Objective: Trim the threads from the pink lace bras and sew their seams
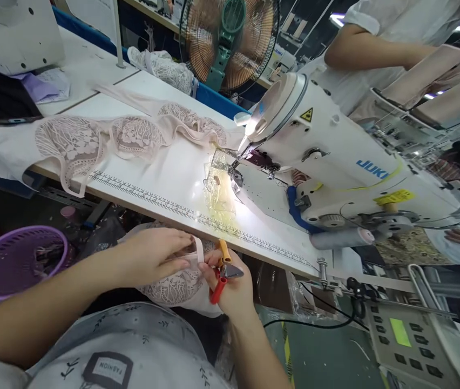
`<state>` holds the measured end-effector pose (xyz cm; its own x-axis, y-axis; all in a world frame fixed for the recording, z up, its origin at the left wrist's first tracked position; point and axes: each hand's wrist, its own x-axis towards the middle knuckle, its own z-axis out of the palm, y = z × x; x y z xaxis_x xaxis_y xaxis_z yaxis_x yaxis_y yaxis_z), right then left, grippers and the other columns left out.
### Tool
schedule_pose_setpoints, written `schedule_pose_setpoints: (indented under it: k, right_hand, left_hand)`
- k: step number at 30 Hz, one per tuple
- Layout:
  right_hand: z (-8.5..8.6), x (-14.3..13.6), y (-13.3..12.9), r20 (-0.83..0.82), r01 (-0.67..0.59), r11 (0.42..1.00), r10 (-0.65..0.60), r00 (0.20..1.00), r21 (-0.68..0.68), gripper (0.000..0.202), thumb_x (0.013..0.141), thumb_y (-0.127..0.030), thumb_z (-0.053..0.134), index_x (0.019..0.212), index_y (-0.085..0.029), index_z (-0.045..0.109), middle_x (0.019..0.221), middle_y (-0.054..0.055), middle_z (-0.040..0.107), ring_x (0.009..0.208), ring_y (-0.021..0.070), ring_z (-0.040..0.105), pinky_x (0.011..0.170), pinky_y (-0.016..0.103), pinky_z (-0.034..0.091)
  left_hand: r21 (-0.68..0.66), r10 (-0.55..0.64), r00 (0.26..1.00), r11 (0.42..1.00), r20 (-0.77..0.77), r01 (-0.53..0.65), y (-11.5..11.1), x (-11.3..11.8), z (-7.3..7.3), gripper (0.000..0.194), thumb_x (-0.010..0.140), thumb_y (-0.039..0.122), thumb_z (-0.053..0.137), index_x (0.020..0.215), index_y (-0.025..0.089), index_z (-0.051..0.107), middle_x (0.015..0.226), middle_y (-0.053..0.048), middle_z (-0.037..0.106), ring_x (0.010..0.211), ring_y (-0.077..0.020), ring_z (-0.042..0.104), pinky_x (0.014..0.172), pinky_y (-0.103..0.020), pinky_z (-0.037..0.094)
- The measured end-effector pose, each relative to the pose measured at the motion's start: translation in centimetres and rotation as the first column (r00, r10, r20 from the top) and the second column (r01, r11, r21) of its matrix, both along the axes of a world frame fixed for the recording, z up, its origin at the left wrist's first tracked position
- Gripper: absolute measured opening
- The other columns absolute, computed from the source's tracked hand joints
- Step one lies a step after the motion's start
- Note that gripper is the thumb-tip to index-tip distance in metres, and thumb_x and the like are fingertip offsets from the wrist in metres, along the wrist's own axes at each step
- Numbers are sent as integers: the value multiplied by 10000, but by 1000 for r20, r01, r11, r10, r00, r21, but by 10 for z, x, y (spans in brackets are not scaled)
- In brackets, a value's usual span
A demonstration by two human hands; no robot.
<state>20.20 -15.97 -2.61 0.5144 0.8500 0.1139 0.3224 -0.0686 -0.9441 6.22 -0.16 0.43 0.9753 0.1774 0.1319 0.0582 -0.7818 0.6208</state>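
My left hand [149,256] is closed on a pale pink lace bra [177,286] in my lap, just below the table's front edge. A narrow strap loop [200,251] of it stands up between my two hands. My right hand [240,289] holds small snips [225,267] with one orange and one red handle and a dark metal blade. Its thumb and finger also pinch the fabric by the strap. Part of the bra is hidden under my left hand and forearm. More lace bras [136,135] lie joined in a row across the table.
A white sewing machine [335,140], needle area lit, stands on the white table [165,178] with a printed ruler [153,202]. Beside it are a fan [230,38], a purple basket [19,259], a control panel [406,335] and a dark phone [5,94]. Another person [376,48] stands behind the machine.
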Motion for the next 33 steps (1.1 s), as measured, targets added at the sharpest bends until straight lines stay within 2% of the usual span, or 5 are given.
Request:
schedule_pose_setpoints:
  k: [6,12,19,27,33]
  right_hand:
    - [0,-2,-3,97,8,1000,-8,995,-2,96,749,-178,620,733,-213,533,733,8,616,661,147,565,595,273,471]
    - [0,1,-7,119,32,997,-25,993,-65,122,704,-136,618,780,-219,571,758,11,621,678,165,572,595,277,474]
    - [17,15,5,-140,-86,995,79,987,-43,165,710,-262,707,751,-203,559,761,12,591,672,146,547,600,275,462]
    - [27,12,17,-206,-87,988,59,977,-131,249,689,-346,722,727,-196,527,653,-34,531,525,94,449,485,228,407]
    - [21,26,16,51,-196,980,198,979,-30,161,738,-301,690,794,-207,571,797,2,637,723,150,597,629,254,487]
  left_hand:
    - [-250,108,984,966,142,-70,-25,13,-29,245,888,273,434,767,161,616,729,-42,578,704,-159,538,636,-267,434]
    - [-386,172,965,919,198,-85,-31,15,-29,232,866,204,412,697,171,567,672,-20,546,657,-132,520,579,-229,412]
    - [-537,80,983,843,166,22,-27,21,-22,260,853,206,453,624,162,570,613,14,472,590,-105,486,552,-216,385]
    - [-431,185,970,897,161,-100,-33,20,-26,215,848,242,480,672,169,580,645,3,525,602,-113,502,549,-226,401]
    - [-452,220,959,884,177,-120,-25,12,-28,190,866,260,494,726,183,596,699,-19,594,652,-138,552,597,-259,464]
